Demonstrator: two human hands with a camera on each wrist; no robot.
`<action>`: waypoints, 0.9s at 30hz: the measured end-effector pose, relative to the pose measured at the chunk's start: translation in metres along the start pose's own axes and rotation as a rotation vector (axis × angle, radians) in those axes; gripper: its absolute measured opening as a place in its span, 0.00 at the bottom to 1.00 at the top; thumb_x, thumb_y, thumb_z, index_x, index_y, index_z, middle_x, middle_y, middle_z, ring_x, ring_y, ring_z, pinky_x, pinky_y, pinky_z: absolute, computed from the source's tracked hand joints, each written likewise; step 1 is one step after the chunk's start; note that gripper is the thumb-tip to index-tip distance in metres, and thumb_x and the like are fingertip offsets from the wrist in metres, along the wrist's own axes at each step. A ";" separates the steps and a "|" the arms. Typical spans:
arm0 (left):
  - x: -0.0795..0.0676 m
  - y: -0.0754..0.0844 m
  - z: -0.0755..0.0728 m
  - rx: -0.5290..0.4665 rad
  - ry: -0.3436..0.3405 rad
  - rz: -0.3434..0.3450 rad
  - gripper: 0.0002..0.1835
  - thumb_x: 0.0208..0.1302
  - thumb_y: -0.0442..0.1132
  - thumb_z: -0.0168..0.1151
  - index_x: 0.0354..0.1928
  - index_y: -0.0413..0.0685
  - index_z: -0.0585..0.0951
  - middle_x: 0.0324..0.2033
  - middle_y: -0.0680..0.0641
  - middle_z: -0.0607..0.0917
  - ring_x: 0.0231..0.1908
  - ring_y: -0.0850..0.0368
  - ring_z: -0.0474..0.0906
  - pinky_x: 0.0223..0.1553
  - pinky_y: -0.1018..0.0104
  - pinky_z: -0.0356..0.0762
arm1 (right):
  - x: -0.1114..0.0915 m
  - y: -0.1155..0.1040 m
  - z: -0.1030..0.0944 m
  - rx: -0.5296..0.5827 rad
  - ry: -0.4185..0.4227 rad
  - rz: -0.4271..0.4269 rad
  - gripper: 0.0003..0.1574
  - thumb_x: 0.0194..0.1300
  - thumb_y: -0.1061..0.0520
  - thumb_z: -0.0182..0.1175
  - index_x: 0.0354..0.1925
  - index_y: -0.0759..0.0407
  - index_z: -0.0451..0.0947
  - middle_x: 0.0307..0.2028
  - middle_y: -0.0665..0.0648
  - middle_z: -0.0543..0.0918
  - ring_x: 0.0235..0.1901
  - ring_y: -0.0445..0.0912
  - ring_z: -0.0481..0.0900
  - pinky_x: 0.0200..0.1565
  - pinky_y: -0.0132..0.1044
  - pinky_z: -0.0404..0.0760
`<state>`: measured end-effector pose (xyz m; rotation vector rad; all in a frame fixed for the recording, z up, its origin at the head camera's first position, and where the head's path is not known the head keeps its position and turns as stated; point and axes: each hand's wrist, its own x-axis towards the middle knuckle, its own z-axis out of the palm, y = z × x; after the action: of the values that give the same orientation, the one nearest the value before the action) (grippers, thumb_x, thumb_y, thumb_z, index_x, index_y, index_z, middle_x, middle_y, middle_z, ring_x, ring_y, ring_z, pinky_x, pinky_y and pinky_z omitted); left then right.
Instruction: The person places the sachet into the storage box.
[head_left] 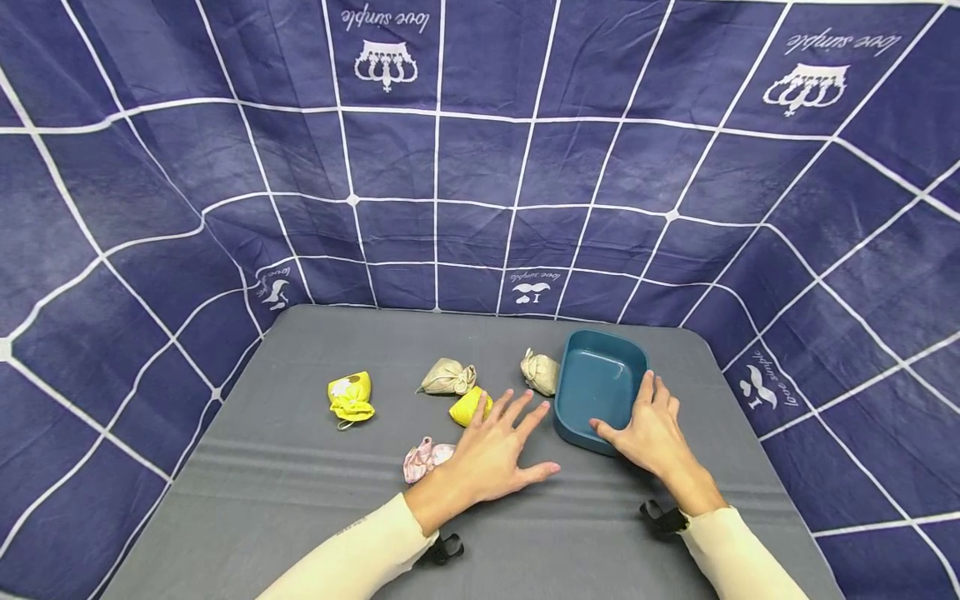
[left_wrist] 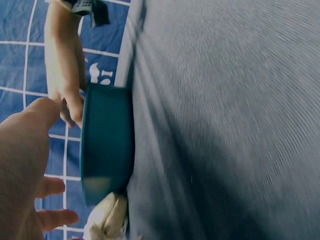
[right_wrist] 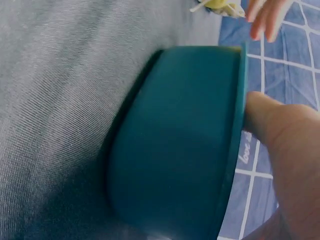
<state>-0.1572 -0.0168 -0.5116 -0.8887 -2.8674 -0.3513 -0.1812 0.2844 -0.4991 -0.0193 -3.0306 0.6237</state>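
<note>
A teal rectangular container stands upright on the grey table. My right hand holds its near right corner; the thumb crosses the rim, and the fingertips are at the right side. My left hand hovers palm down left of the container, its fingers spread and holding nothing. Just beyond those fingers lies a yellow pouch, partly covered by them. A pink patterned pouch sits beside the left wrist, partly hidden. Touching or close to the container's left wall is a beige tied pouch.
Another beige tied pouch lies behind the yellow one. Farther left is a yellow pouch with a white patch. Blue cloth with white grid lines hangs along the table's back and sides. The grey table cover has shallow folds.
</note>
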 end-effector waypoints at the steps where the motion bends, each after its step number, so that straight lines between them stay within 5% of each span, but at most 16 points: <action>1: 0.003 0.003 0.002 -0.003 -0.002 0.017 0.50 0.78 0.81 0.59 0.92 0.64 0.68 0.90 0.47 0.71 0.88 0.37 0.70 0.87 0.25 0.64 | 0.001 0.002 -0.001 0.004 -0.013 0.003 0.91 0.67 0.30 0.80 0.88 0.87 0.36 0.85 0.93 0.51 0.80 0.90 0.60 0.77 0.81 0.72; 10: 0.012 0.014 0.013 -0.017 0.000 0.088 0.45 0.82 0.74 0.62 0.88 0.57 0.73 0.89 0.47 0.73 0.87 0.39 0.73 0.88 0.29 0.66 | 0.004 0.016 -0.004 0.031 -0.070 -0.075 0.87 0.67 0.37 0.84 0.84 0.94 0.41 0.77 0.96 0.62 0.77 0.85 0.72 0.77 0.74 0.77; 27: -0.004 -0.002 0.001 -0.004 0.113 0.123 0.28 0.81 0.64 0.71 0.71 0.59 0.86 0.81 0.44 0.82 0.78 0.45 0.82 0.83 0.38 0.78 | 0.027 0.007 0.005 0.133 -0.171 -0.191 0.85 0.67 0.37 0.85 0.91 0.78 0.44 0.84 0.85 0.63 0.83 0.79 0.70 0.80 0.76 0.73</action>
<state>-0.1553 -0.0205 -0.5142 -1.0062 -2.6955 -0.3808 -0.2084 0.2900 -0.5053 0.3407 -3.0904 0.8466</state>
